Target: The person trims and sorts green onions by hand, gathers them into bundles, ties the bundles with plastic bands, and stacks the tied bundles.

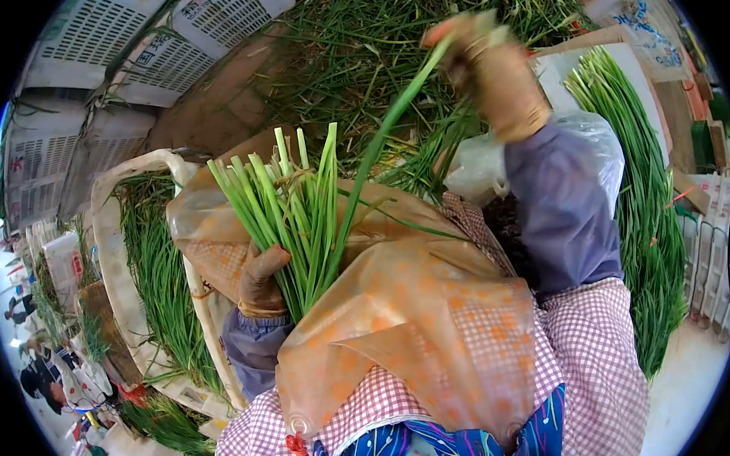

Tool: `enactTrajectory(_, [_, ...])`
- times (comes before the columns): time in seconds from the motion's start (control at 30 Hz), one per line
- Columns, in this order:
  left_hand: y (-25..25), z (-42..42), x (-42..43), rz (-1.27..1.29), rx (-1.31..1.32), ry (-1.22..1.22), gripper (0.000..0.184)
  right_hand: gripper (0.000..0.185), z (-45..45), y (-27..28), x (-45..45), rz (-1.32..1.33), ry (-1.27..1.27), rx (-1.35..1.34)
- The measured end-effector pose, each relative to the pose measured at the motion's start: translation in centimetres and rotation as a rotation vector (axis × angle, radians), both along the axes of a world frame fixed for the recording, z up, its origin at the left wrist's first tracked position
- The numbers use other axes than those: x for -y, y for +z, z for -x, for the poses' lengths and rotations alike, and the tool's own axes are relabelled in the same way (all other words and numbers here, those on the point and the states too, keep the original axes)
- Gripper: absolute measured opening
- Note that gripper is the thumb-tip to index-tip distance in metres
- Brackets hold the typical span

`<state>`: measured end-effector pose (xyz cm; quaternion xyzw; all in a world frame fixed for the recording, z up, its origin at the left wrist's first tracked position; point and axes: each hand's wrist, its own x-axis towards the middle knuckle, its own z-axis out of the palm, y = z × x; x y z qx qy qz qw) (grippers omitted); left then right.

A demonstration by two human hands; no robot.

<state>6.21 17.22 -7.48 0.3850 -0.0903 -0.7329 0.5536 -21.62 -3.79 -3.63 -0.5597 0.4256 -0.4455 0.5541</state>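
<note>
My left hand (262, 281), in a brown glove, is closed around a bunch of garlic chives (288, 212). Their pale cut ends point up and away from me, above my plastic-covered lap. Raised at the upper right, my gloved right hand (494, 75) is smeared by motion. From its closed fingers a single long green garlic chive stalk (385, 135) slants down to the bunch. Loose leaves and trimmings (372, 57) cover the floor beyond my hands.
At left stands a white basket (109, 209) holding more greens. White perforated crates (104, 41) rise behind it. A long bundle of garlic chives (640, 183) lies at right, beside clear plastic (601, 149). Another person (45, 381) is at the far lower left.
</note>
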Motion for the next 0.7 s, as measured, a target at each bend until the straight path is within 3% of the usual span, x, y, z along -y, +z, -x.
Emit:
enactTrajectory(0.03, [0.2, 0.0, 0.0, -0.004, 0.005, 0.007, 0.057, 0.031, 2.5, -1.5, 3.6, 0.336, -0.236, -0.092])
enactTrajectory(0.07, [0.3, -0.1, -0.1, -0.009, 0.011, 0.015, 0.057, 0.033, 5.5, -1.3, 6.0, 0.324, -0.389, -0.029])
enactTrajectory(0.1, [0.3, -0.3, 0.0, 0.000, 0.012, 0.027, 0.057, 0.024, 4.9, 0.8, 5.6, 0.245, -0.507, 0.274])
enactTrajectory(0.13, [0.3, -0.5, 0.1, -0.003, 0.022, 0.013, 0.056, 0.021, 4.0, 1.9, 6.4, 0.435, -0.694, 0.271])
enactTrajectory(0.2, [0.4, -0.5, 0.3, -0.005, 0.030, 0.005, 0.055, 0.019, 1.3, 3.6, 3.9, 0.313, -0.252, 0.536])
enactTrajectory(0.27, [1.1, 0.2, 0.9, 0.021, -0.010, 0.033, 0.054, 0.020, -0.5, 4.4, 0.2, 0.117, -0.034, -0.124])
enactTrajectory(0.33, [2.3, 1.0, 1.4, 0.044, -0.011, 0.034, 0.054, 0.019, -4.2, 2.1, -2.2, 0.346, 0.161, -0.123])
enactTrajectory(0.4, [2.8, 1.3, 1.4, 0.055, -0.005, 0.038, 0.054, 0.026, -6.0, 3.2, -3.3, 0.081, 0.361, -0.125])
enactTrajectory(0.47, [3.0, 1.2, 1.5, 0.062, 0.003, 0.021, 0.055, 0.023, -7.5, 2.4, -3.8, -0.058, 0.332, -0.024])
enactTrajectory(0.53, [2.6, 0.8, 1.6, 0.067, -0.021, -0.003, 0.056, 0.021, -8.0, 2.5, -4.1, -0.517, 0.467, -0.047])
enactTrajectory(0.57, [2.6, 1.0, 1.6, 0.057, -0.021, 0.018, 0.056, 0.024, -8.1, 1.6, -4.3, -0.563, 0.545, 0.052])
enactTrajectory(0.6, [2.5, 1.1, 1.4, 0.042, -0.021, 0.041, 0.057, 0.024, -8.1, 1.7, -4.4, -0.569, 0.554, 0.044])
enactTrajectory(0.7, [1.3, -0.1, 0.8, -0.013, -0.049, 0.012, 0.057, 0.028, -6.8, 2.8, -3.4, -0.249, 0.336, 0.035])
